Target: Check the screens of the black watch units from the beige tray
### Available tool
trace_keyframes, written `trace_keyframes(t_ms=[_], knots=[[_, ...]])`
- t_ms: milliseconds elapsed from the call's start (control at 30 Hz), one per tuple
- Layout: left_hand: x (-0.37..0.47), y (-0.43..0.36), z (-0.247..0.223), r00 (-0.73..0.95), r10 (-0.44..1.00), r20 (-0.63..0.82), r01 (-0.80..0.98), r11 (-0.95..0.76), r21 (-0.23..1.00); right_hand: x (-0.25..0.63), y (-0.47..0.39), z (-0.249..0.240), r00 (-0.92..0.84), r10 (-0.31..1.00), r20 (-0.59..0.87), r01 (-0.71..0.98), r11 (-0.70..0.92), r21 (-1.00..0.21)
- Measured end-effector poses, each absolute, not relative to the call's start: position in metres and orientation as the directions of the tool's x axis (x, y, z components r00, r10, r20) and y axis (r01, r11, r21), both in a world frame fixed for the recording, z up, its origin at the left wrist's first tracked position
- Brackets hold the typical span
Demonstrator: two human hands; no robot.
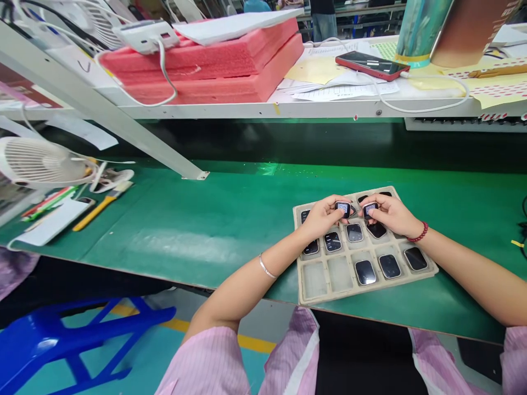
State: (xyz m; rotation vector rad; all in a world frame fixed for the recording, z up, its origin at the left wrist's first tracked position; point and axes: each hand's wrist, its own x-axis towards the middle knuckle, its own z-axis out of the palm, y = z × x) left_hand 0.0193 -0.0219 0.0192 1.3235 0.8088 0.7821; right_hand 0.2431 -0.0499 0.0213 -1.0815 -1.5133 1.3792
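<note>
A beige compartment tray lies on the green bench, partly under my hands. Several dark, rounded-square smartwatch bodies sit in its pockets; two pockets in the near left corner hold none. Over the far rows, my left hand pinches one smartwatch body with a lit screen. Beside it, my right hand grips a second smartwatch body, its screen also lit. Both are held screen up, a short gap apart. My fingers hide some of the far pockets.
A white shelf edge crosses above the bench, carrying red foam blocks and a phone. At left are a slanted metal post, a white fan and a yellow-handled brush. A blue stool stands below.
</note>
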Motion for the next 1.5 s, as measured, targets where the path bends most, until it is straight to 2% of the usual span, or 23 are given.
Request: trace_keyframes(t_ms=[800,1167,1367,1500], knots=[[0.0205,-0.0197,0.0180,0.503,0.861,-0.072,-0.036,0.104,0.994,0.2427,-0.0491,0.0198,-0.306,0.952,0.021,0.111,0.058,-0.992],[0.0186,-0.0181,0.0147,0.535,0.844,-0.038,-0.033,0.065,0.997,0.2438,-0.0488,0.0196,-0.308,0.951,0.013,0.094,0.044,-0.995],[0.0215,-0.0196,0.0126,0.511,0.857,0.059,-0.106,-0.006,0.994,0.2446,-0.0502,0.0165,-0.350,0.928,0.128,0.238,0.220,-0.946],[0.0219,-0.0196,0.0127,0.505,0.861,0.063,-0.095,-0.017,0.995,0.2463,-0.0488,0.0168,-0.369,0.927,0.065,0.193,0.144,-0.971]])
